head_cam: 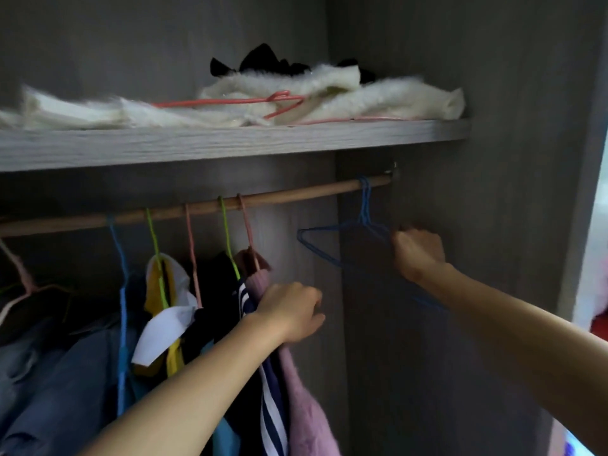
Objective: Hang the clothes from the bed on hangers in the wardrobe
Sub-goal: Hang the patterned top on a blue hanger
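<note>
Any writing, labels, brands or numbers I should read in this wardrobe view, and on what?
No text can be read anywhere in this view.
White patch on the yellow garment: blank, no print shows.
Shelf, rail, blue hanger, sweater: no labels or marks visible.

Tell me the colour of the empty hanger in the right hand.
Blue, clearest in the head view: the empty hanger, held by the right hand.

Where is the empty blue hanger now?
In the head view the blue hanger hangs at the right end of the wooden rail, right of the pink sweater, gripped by the right hand.
</note>
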